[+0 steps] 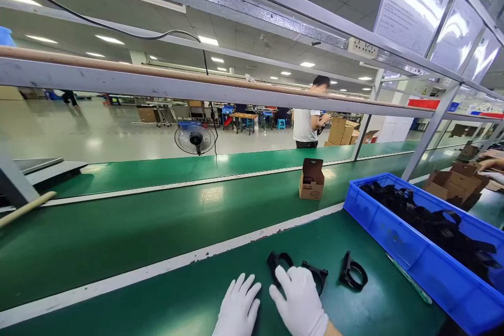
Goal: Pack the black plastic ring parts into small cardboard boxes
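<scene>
My left hand point(238, 307), in a white glove, lies flat on the green bench with its fingers stretched out and nothing in them. Just to its right my right hand point(301, 302), also gloved, reaches over the near edge of two black ring-shaped brackets. Its thumb and forefinger are spread apart. The left bracket point(284, 257) shows beyond my forefinger, and the middle bracket point(321, 274) is partly covered by my other fingers. Whether the fingers touch them I cannot tell. Farther right, a third black ring bracket point(354, 273) lies apart from both hands.
A blue bin point(394, 244) full of black parts stands at right, with a green pen-like tool point(411, 278) beside it. An open brown box point(312, 186) sits on the green belt point(157, 220). Cartons point(457, 186) and another person's arm appear far right; a person stands beyond.
</scene>
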{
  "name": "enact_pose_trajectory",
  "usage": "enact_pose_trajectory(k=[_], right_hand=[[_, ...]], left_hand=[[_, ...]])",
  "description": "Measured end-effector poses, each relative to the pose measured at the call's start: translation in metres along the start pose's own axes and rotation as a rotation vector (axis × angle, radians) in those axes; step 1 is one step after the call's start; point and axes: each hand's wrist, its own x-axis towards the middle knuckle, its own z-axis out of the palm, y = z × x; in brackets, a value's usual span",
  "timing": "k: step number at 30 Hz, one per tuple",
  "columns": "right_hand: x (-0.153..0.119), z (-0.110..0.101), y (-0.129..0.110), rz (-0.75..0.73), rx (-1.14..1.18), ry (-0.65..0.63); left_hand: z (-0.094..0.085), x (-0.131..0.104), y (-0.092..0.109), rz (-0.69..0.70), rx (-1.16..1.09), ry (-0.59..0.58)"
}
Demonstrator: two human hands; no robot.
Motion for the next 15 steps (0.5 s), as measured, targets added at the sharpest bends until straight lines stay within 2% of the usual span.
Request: enact_pose_trajectory(k=[2, 4, 6, 8, 11, 13, 15], right_hand=[[0.003, 0.021, 0.009, 0.062, -0.052, 0.038], [0.006, 0.043, 0.011, 0.067, -0.078, 0.006], [0.007, 0.061, 0.008, 0.031, -0.080, -0.034], [0.007, 0.073, 0.005, -0.042, -0.033, -0.055], [0.006, 0.083, 0.008, -0.132, 0.109, 0.001], [0.005, 0.087, 0.012, -0.119, 0.163, 0.046], [0.004, 0.093, 0.016, -0.076, 0.166, 0.065]], left_hand=[[0.003, -0.001, 0.002, -0.036, -0.064, 0.017], [0.010, -0.001, -0.002, -0.120, -0.149, 0.060], [0.013, 0.002, -0.007, -0.238, -0.245, 0.121], [0.006, 0.009, -0.012, -0.299, -0.302, 0.185], [-0.028, 0.039, -0.008, -0.223, -0.213, 0.272], [-0.058, 0.075, 0.004, -0.127, -0.070, 0.306], [-0.081, 0.120, 0.021, -0.023, 0.040, 0.287]])
